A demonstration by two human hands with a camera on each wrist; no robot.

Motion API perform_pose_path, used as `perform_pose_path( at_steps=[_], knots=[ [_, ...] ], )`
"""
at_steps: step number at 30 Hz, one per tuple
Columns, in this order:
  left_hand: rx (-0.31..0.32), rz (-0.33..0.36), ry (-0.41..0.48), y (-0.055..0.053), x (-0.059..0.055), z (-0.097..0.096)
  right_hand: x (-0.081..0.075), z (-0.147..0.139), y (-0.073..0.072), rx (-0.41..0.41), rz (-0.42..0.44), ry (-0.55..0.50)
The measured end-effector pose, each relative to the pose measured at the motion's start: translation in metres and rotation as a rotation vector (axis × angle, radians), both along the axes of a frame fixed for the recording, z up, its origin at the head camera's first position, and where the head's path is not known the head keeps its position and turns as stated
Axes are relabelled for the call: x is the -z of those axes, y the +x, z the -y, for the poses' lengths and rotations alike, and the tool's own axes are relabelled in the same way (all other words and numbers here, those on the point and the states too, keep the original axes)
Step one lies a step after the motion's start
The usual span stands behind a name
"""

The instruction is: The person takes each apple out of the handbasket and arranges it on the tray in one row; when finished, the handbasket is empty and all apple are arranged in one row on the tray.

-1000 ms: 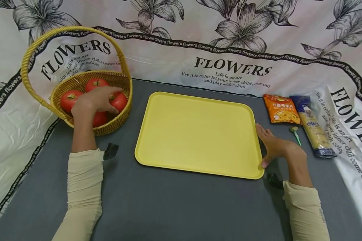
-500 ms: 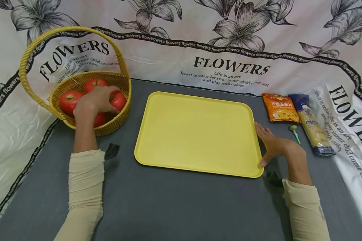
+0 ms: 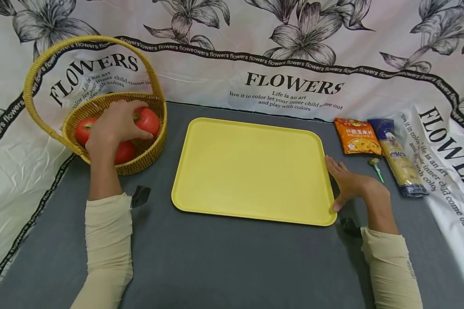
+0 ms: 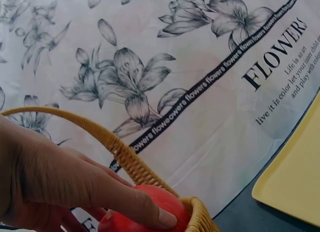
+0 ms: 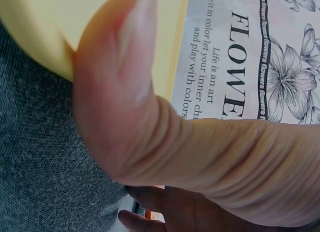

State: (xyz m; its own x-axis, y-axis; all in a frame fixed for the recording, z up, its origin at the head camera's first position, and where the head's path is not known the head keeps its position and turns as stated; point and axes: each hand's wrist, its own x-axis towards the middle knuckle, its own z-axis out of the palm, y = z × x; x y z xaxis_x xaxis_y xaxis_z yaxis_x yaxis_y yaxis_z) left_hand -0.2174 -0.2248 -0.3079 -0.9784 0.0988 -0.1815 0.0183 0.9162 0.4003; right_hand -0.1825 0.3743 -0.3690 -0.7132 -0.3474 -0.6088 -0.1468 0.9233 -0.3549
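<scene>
In the head view, a yellow wicker basket (image 3: 148,156) with a tall handle stands at the left. My left hand (image 3: 114,124) reaches into it and grips a red tomato (image 3: 147,121) at the right side, fingers over the top and thumb along the near side. The left wrist view shows the thumb lying across this tomato (image 4: 155,202). Another tomato (image 3: 84,130) and a third tomato (image 3: 125,152) lie beside and below the hand, partly covered by it. My right hand (image 3: 348,182), fingers spread, touches the right edge of a flat yellow tray (image 3: 251,171) with fingertips and thumb.
Beyond the right hand lie an orange snack bag (image 3: 357,136), a long blue-and-yellow packet (image 3: 400,161) and a small green-stemmed item (image 3: 376,168). A flower-printed cloth (image 3: 201,73) rises behind the grey tabletop (image 3: 232,257).
The left hand has shifted slightly up and back with the right-side tomato, now covering the rear tomato seen before. The right hand stays at the tray's edge. The head view drifts slightly.
</scene>
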Motion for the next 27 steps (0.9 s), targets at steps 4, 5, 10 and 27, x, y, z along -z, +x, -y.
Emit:
perform_pose_path(
  at_steps=[4, 5, 10, 27],
  knots=[
    [-0.031, -0.059, 0.022, 0.006, -0.006, -0.004, -0.001, -0.001, 0.0, 0.002, 0.001, -0.005],
    [-0.039, -0.074, 0.029, 0.007, -0.007, -0.005, -0.001, -0.001, 0.0, 0.002, -0.001, -0.003],
    [-0.076, -0.131, 0.046, 0.012, -0.013, -0.01, 0.001, -0.002, 0.0, 0.002, -0.004, 0.002],
    [0.017, -0.357, 0.192, 0.015, -0.014, -0.047, 0.003, -0.001, -0.002, 0.012, 0.008, 0.016]
  ],
)
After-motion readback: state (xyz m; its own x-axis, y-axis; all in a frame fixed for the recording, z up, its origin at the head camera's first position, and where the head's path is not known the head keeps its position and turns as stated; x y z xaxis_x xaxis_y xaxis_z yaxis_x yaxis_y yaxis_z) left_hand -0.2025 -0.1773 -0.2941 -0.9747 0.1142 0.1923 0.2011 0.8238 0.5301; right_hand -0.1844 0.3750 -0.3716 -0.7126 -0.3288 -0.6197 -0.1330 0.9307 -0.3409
